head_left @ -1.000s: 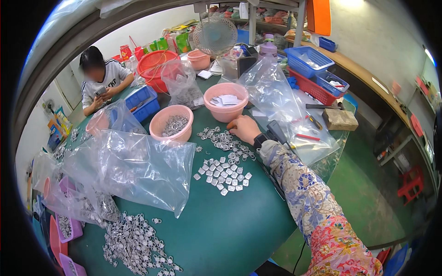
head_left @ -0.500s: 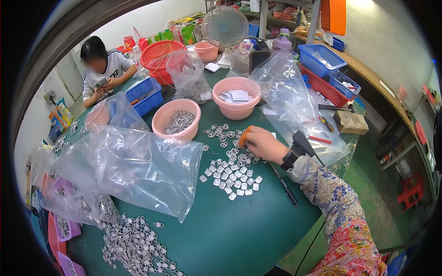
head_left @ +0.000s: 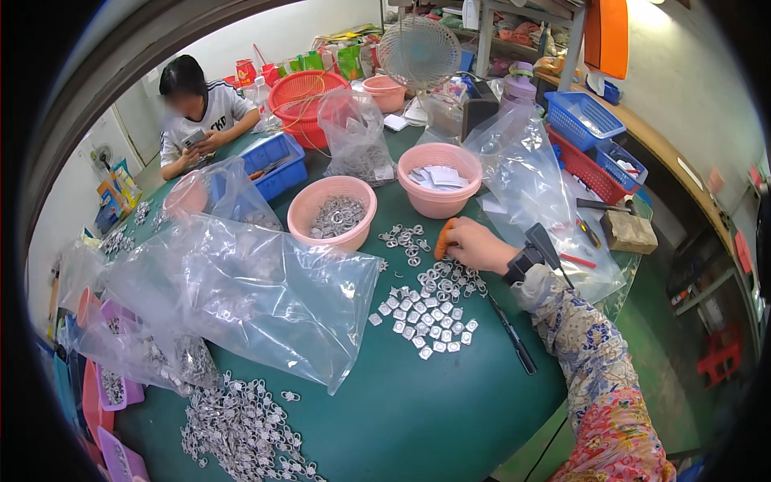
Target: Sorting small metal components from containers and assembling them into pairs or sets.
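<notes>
My right hand (head_left: pixel 479 247) is over the far side of the small metal parts, with its fingers bent down and closed. Something orange (head_left: pixel 443 238), possibly a finger cover, shows at the fingertips; whether a part is pinched there is hidden. Left of the fingers lie several silvery ring-shaped pieces (head_left: pixel 414 241), with more just below the hand. Nearer to me, square silvery pieces (head_left: pixel 430 321) lie flat in a loose group. A dark pen-like tool (head_left: pixel 514 337) rests right of them. My left hand does not appear.
Pink bowls hold metal parts (head_left: pixel 295 215) and white slips (head_left: pixel 404 189). A clear plastic bag (head_left: pixel 273 301) covers the table's left; a heap of metal parts (head_left: pixel 241 430) lies in front. A plastic sheet (head_left: pixel 522 193) and wooden block (head_left: pixel 630 231) are right. Another person (head_left: pixel 201 120) holds a phone.
The whole view has shifted, so the table's things appear farther right. Against the pieces, my right hand has moved slightly farther away and to the left.
</notes>
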### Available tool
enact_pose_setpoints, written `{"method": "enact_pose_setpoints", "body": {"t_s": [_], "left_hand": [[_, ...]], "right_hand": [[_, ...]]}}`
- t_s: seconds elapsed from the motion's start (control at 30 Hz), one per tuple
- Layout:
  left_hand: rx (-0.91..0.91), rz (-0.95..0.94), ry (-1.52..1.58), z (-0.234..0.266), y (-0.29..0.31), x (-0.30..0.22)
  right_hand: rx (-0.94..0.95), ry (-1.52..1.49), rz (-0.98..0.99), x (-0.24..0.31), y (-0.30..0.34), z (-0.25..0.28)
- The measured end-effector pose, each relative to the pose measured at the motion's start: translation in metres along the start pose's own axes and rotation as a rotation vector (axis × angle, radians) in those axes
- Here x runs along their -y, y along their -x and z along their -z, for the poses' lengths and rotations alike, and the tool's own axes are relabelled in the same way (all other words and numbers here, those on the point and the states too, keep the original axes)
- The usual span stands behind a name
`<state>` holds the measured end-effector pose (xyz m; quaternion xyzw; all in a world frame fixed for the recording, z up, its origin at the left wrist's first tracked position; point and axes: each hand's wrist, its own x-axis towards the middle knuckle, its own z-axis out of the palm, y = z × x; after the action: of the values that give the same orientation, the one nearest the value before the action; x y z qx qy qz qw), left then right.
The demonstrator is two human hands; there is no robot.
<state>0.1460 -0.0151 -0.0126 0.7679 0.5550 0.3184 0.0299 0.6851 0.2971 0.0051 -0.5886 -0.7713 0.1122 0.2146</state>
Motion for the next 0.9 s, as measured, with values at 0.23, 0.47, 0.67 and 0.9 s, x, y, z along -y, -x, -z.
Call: {"method": "enact_pose_setpoints", "body": {"t_s": [0.23,0.47,0.67,0.9], "left_hand": [[0.001,-0.021,-0.021,0.001,0.000,0.002],[0.000,-0.025,-0.019,0.000,-0.005,-0.002],[-0.014,-0.013,-0.010,-0.001,-0.006,-0.002],[-0.047,-0.025,-0.003,-0.001,-0.002,-0.002]], "right_hand": [[-0.212,-0.025,0.182,0.022,-0.047,-0.030],[-0.238,0.281,0.176,0.001,-0.085,-0.046],[-0.215,0.350,0.110,0.010,-0.094,-0.052],[-0.129,0.293,-0.164,0.033,-0.107,-0.060]]}}
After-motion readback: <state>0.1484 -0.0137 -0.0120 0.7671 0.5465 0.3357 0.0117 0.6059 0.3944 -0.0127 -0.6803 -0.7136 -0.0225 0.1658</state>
